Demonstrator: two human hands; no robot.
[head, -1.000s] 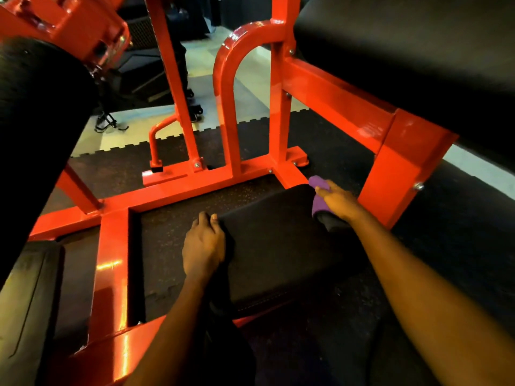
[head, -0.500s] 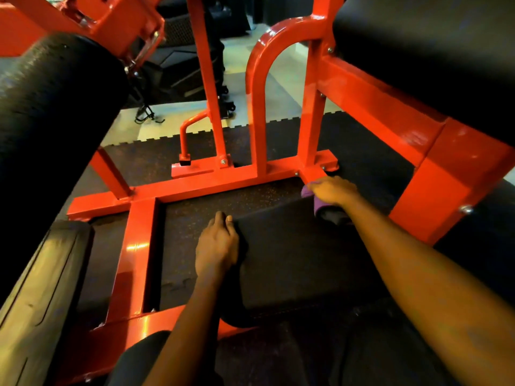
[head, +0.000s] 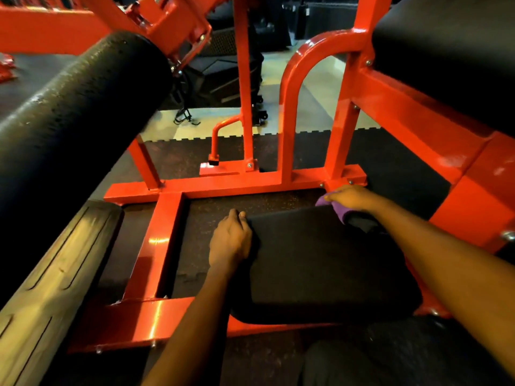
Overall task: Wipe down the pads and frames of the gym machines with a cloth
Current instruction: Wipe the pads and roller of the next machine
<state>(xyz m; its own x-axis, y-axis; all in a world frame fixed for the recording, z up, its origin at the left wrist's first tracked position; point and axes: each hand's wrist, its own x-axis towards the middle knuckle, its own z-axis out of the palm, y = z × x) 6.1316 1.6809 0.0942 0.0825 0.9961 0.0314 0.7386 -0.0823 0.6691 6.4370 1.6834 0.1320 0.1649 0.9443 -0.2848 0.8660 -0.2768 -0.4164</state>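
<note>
Right grip: the right hand (head: pixel 351 196) is closed around a purple cloth (head: pixel 340 214), knuckles up and fingers folded over it. The cloth is bunched under the palm, and a fold pokes out at the left of the hand.
Cloth position: it is pressed on the far right corner of the low pad (head: pixel 320 263), just beside the foot of a red upright.
Left grip: the left hand (head: pixel 230 243) clasps the pad's far left corner, with its fingers bent down over the edge. It has nothing else in its grasp.
Low pad: it is black and flat with rounded corners. It lies between the two forearms, close to the floor.
Frame: the frame (head: pixel 223 185) is glossy red steel. Its crossbar runs just beyond the pad, a side rail runs along the left, and a curved hoop (head: pixel 289 93) rises from the crossbar.
Roller pad: the roller pad (head: pixel 78 112) is a thick black cylinder at upper left, fixed to a red bracket.
Upper pad: the upper pad (head: pixel 451 51) is black and sits at top right above a sloping red beam.
Floor: the floor (head: pixel 223 207) is dark speckled rubber and shows inside the frame. Farther off, its toothed edge meets pale tiles.
Left edge: a worn tan plate (head: pixel 41 280) with dark grooves slants beside the left rail.
</note>
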